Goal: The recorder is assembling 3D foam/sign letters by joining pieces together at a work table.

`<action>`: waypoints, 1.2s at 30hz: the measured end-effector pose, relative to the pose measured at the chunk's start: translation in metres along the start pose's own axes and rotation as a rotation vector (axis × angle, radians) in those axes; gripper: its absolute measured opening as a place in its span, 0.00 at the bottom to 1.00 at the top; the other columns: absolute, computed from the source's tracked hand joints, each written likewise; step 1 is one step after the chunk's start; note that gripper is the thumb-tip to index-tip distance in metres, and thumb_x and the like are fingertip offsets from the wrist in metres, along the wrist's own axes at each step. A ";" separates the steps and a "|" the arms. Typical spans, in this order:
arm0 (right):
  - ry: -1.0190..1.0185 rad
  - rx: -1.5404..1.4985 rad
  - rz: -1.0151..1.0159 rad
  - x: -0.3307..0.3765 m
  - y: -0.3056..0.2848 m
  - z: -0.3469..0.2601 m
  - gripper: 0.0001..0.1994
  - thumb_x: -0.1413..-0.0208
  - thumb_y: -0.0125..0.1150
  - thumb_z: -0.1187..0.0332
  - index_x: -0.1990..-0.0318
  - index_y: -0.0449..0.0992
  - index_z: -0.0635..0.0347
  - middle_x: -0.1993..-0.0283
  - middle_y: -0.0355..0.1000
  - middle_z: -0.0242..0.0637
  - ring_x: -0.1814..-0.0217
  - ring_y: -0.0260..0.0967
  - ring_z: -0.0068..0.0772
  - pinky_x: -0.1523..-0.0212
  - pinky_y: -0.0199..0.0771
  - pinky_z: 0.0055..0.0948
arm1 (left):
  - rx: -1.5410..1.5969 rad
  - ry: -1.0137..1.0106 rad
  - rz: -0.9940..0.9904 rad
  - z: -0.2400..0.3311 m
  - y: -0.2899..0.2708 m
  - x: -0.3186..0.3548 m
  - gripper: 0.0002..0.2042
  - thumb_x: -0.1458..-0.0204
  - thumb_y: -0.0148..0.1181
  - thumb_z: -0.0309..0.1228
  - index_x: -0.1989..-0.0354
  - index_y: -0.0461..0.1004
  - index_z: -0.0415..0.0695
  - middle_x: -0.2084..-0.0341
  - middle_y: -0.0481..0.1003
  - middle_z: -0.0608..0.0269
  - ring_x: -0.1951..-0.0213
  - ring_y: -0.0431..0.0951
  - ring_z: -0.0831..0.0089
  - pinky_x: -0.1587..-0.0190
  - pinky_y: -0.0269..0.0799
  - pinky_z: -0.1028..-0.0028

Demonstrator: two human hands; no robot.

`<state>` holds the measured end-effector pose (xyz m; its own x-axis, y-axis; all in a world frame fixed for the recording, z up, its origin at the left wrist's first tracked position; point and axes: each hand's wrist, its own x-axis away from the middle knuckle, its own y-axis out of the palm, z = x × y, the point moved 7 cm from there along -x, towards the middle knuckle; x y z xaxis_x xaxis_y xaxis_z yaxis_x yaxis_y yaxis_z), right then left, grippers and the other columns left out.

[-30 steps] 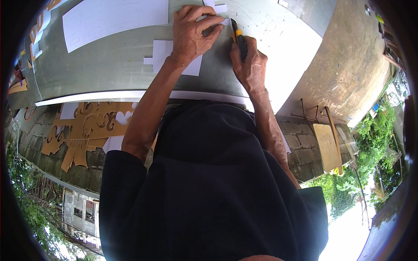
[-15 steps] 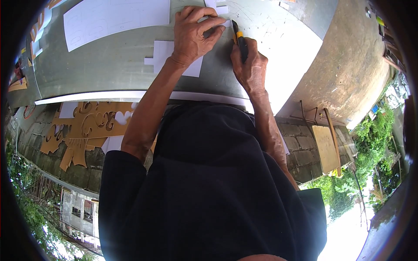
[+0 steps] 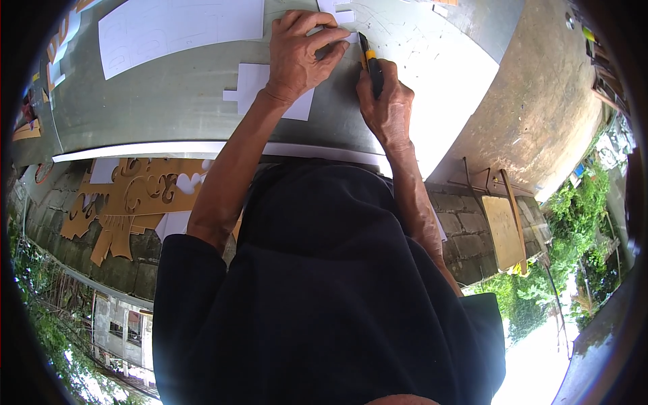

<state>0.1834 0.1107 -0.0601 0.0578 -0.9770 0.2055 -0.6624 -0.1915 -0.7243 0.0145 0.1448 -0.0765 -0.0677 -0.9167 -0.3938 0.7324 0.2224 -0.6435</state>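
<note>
My right hand (image 3: 388, 101) is closed around a black and yellow utility knife (image 3: 369, 57). The knife's tip points away from me and lies beside a small white strip (image 3: 354, 37). Thumb and index finger of my left hand (image 3: 304, 57) pinch at that strip's left end, the other fingers curled above it. Just beyond, a white notched piece (image 3: 331, 8) reaches the top edge of the view. Partly under my left wrist lies a white sheet with a tab (image 3: 253, 88).
A large white sheet with faint pencil outlines (image 3: 182, 30) lies left on the grey metal table (image 3: 162, 108). Glare whitens the table's right side. Brown cut-out boards with scroll shapes (image 3: 145, 192) sit below its front edge. A wooden board (image 3: 503, 233) stands at the lower right.
</note>
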 end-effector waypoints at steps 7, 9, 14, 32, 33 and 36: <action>0.011 -0.024 -0.001 0.000 -0.001 -0.001 0.10 0.41 0.61 0.70 0.56 0.71 0.64 0.76 0.76 0.52 0.75 0.79 0.52 0.75 0.77 0.43 | 0.004 0.001 0.007 0.000 0.000 0.000 0.12 0.60 0.75 0.29 0.64 0.86 0.58 0.63 0.78 0.79 0.58 0.74 0.72 0.53 0.70 0.71; 0.013 -0.020 -0.004 0.000 -0.001 0.000 0.10 0.41 0.61 0.70 0.56 0.71 0.64 0.76 0.76 0.52 0.76 0.79 0.52 0.75 0.77 0.43 | 0.008 0.001 0.008 0.001 0.000 0.000 0.12 0.60 0.75 0.29 0.65 0.86 0.58 0.63 0.78 0.79 0.58 0.74 0.72 0.53 0.70 0.71; 0.005 -0.014 -0.001 0.000 -0.001 -0.001 0.10 0.41 0.61 0.70 0.56 0.71 0.64 0.76 0.76 0.52 0.76 0.78 0.52 0.75 0.77 0.43 | -0.005 -0.002 0.002 0.001 0.000 0.001 0.12 0.60 0.75 0.29 0.64 0.86 0.58 0.63 0.78 0.79 0.58 0.74 0.72 0.53 0.70 0.71; 0.014 -0.029 -0.009 0.000 -0.001 0.000 0.10 0.41 0.61 0.70 0.55 0.71 0.64 0.75 0.76 0.53 0.75 0.79 0.51 0.74 0.77 0.42 | 0.011 0.003 0.000 0.007 -0.004 -0.005 0.12 0.60 0.75 0.29 0.65 0.85 0.58 0.63 0.78 0.80 0.58 0.74 0.73 0.52 0.69 0.71; 0.012 -0.034 -0.010 0.000 -0.001 -0.001 0.10 0.41 0.61 0.70 0.55 0.71 0.64 0.75 0.76 0.53 0.75 0.79 0.51 0.74 0.77 0.42 | 0.010 0.002 -0.003 0.007 -0.004 -0.005 0.12 0.60 0.75 0.29 0.65 0.85 0.58 0.63 0.78 0.80 0.58 0.74 0.73 0.52 0.69 0.71; 0.011 -0.041 -0.014 0.000 0.000 0.000 0.10 0.41 0.61 0.70 0.55 0.71 0.64 0.75 0.76 0.53 0.75 0.79 0.51 0.74 0.77 0.42 | 0.011 0.000 -0.006 0.007 -0.004 -0.005 0.12 0.60 0.75 0.29 0.65 0.85 0.58 0.63 0.78 0.79 0.58 0.74 0.73 0.52 0.69 0.71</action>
<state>0.1831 0.1107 -0.0599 0.0590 -0.9732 0.2224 -0.6919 -0.2005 -0.6936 0.0162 0.1462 -0.0674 -0.0717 -0.9180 -0.3900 0.7395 0.2135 -0.6385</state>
